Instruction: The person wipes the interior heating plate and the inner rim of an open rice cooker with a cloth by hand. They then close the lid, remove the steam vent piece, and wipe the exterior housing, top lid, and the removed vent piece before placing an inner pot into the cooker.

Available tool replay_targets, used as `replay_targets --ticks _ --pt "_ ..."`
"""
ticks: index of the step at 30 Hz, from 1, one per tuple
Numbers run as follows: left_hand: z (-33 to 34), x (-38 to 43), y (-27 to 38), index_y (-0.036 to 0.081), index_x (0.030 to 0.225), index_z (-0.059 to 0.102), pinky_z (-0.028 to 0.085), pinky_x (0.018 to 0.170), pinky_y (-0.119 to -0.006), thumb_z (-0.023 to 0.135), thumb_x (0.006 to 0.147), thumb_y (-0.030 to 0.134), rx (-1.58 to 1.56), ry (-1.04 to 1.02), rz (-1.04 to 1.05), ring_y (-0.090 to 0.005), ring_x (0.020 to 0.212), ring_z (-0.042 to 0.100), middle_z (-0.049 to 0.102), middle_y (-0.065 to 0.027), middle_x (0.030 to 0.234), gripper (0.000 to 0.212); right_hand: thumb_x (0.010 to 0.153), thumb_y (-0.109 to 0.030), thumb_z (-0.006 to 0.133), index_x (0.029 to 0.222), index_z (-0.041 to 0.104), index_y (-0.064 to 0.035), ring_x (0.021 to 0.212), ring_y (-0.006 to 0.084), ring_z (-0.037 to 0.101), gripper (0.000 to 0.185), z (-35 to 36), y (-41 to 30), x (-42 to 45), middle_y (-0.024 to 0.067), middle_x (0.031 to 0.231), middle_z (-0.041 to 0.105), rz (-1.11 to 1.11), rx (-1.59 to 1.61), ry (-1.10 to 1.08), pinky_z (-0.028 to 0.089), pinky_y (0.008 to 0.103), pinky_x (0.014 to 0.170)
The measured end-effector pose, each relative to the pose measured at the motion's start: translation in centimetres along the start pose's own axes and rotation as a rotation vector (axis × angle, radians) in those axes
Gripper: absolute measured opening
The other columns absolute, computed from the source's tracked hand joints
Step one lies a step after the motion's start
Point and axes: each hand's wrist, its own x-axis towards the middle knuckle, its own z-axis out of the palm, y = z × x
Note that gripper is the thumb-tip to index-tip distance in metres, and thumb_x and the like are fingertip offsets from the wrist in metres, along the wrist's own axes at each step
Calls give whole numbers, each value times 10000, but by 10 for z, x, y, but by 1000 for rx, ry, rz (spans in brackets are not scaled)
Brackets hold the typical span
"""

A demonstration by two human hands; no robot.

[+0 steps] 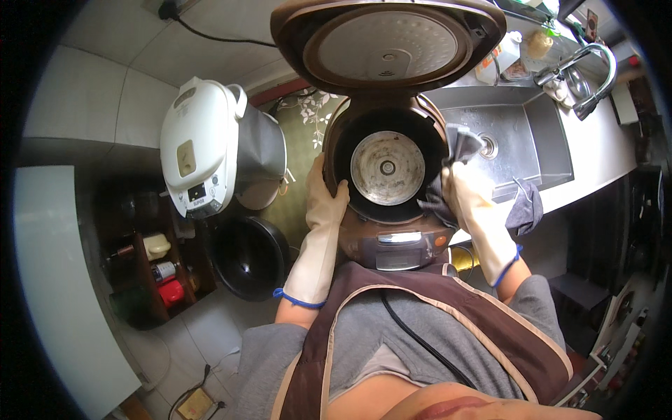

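Observation:
A brown rice cooker (367, 231) stands in front of me with its lid (388, 47) raised. Its inner pot is out, and a round, stained metal heating plate (387, 168) shows at the bottom of the cavity. My left hand (326, 197), in a long cream rubber glove with a blue cuff, grips the cooker's left rim, thumb over the edge. On the right side my right hand (464, 194), gloved alike, is closed on a dark grey cloth (438, 197) at the rim. Part of the cloth sticks up beyond the fingers.
Left of the cooker stands a white rice cooker (202, 142), closed, with a black pot (249, 257) below it. To the right are a steel sink (493, 136) with a chrome faucet (604, 79) and a second grey cloth (525, 207) over the counter edge.

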Motion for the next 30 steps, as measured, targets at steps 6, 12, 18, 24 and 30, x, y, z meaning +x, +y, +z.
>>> replay_targets --ticks 6,12,18,24,30 --pt "-7 -5 -5 -15 1427 393 348 1113 -413 690 785 17 112 40 58 -366 1305 444 465 -236 1394 708 904 -369 669 903 624 -40 770 174 567 333 -59 39 -20 72 853 610 73 104 -136 463 321 734" --pt "-2 -5 3 42 1458 356 385 1085 -388 670 818 8 43 -13 -35 -317 1280 469 423 -176 1416 714 889 -356 693 943 634 -19 746 172 587 346 -60 43 13 56 815 624 -141 264 153 472 318 714" --pt "-6 -2 16 50 1463 356 375 1088 -378 657 826 5 73 -41 -25 -301 1276 474 467 -175 1392 706 871 -303 729 1021 631 -100 766 98 534 270 7 8 81 -8 875 598 -116 231 148 443 270 718" --pt "-6 -2 12 29 1452 367 354 1104 -380 662 812 -7 117 -20 -3 -308 1280 471 480 -184 1386 706 892 -335 708 1018 565 -117 778 132 593 289 -5 -19 99 61 918 621 -195 -183 -12 474 299 720" --pt "-7 -4 13 23 1456 355 342 1114 -383 667 813 -5 205 -8 5 -301 1295 464 476 -183 1398 716 952 -280 640 955 495 -64 569 133 510 260 -23 -31 87 52 633 540 -80 -329 -384 437 317 576"
